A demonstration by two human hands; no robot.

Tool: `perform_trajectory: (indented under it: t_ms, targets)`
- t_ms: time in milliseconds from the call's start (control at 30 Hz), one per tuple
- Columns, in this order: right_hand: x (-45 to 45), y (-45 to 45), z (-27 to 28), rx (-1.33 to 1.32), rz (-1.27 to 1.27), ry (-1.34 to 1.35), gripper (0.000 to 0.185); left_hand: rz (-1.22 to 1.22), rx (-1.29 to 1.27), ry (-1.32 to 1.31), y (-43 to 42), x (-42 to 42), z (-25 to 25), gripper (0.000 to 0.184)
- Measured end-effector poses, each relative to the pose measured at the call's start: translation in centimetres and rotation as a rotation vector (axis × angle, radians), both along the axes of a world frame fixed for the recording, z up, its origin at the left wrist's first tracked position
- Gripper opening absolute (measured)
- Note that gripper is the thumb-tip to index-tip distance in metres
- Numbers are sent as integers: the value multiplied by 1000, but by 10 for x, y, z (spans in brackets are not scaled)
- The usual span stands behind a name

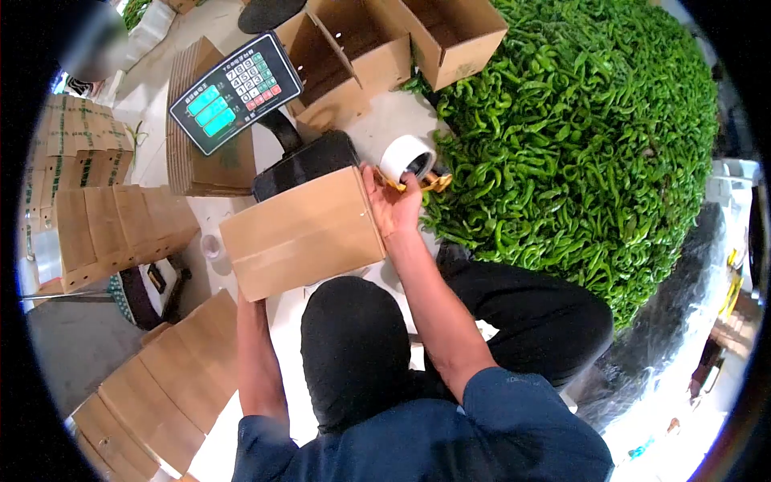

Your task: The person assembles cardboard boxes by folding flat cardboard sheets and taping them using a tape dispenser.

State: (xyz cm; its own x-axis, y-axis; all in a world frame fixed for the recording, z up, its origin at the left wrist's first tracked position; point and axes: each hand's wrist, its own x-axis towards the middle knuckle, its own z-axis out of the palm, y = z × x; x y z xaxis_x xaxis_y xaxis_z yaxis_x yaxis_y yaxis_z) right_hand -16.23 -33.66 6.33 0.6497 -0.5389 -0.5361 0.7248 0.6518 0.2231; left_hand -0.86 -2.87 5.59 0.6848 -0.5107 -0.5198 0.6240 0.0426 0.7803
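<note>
A closed brown cardboard box (305,233) stands tilted in front of me, with a seam running across its upper face. My right hand (393,205) is at the box's right edge, its fingers curled round a tape dispenser (436,183) with orange-yellow parts. A wide roll of white tape (408,157) sits on the dispenser. My left forearm (262,353) reaches up to the box's lower left corner. The box hides my left hand and its fingers. Just behind the box is the black platform (321,157) of a scale.
The scale's lit display panel (237,92) rises behind the platform, beside flattened cardboard (210,173). Open boxes (361,48) stand at the back. A large heap of green peppers (562,153) fills the right. More cartons (120,229) are stacked left, others (161,386) lower left.
</note>
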Motion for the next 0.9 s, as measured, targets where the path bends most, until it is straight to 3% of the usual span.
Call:
perform_trajectory:
  t_ms: [100, 133, 167, 233, 267, 300, 367, 433, 467, 533, 600, 667, 700, 733, 800, 833, 867, 900]
  targets:
    - [-1, 3, -75, -4, 66, 77, 34, 0, -25, 15, -4, -3, -11, 70]
    - [-1, 6, -98, -30, 92, 255, 33, 0, -34, 20, -6, -5, -14, 69]
    - [-10, 12, -175, -143, 197, 383, 32, -5, -38, 21, -8, -8, -15, 69]
    - [-24, 14, -175, -222, 411, 508, 37, -13, -51, 18, -12, -11, -17, 67]
    - [-28, 10, -168, -189, 410, 389, 39, -16, -58, 21, -14, -13, -18, 67]
    - [-25, 8, -111, -224, 398, 377, 40, -19, -60, 15, -14, -15, -19, 66]
    - [-35, -5, -70, -348, 563, 533, 40, -27, -74, 11, -16, -18, -17, 65]
    - [-51, -31, -62, -443, 731, 657, 43, -45, -98, -4, -26, -19, -17, 63]
    - [-65, -56, -74, -442, 923, 525, 45, -54, -120, -19, -36, -19, -19, 63]
    - [-84, -76, -26, -448, 920, 392, 50, -88, -181, -65, -64, -17, -26, 62]
    - [-116, -107, -8, -643, 781, 529, 47, -113, -291, -138, -100, -16, -40, 60]
    - [-137, -146, 27, -663, 566, 571, 47, -144, -476, -275, -141, -26, -64, 59]
    - [-143, -160, 66, -680, 471, 825, 44, -156, -578, -346, -160, -30, -70, 58]
    - [-149, -170, 112, -688, 366, 1074, 42, -209, -561, -423, -173, -34, -72, 58]
    - [-179, -210, 164, -816, 321, 1108, 40, -764, 83, -781, -189, -24, -55, 44]
    - [-191, -220, 195, -883, 331, 1137, 40, -630, 216, -473, -195, -49, -17, 36]
    - [-201, -227, 222, -947, 341, 1164, 41, -725, 242, -389, -188, -44, -22, 34]
    - [-212, -241, 241, -1039, 389, 1168, 41, -640, 142, -254, -175, -40, -24, 33]
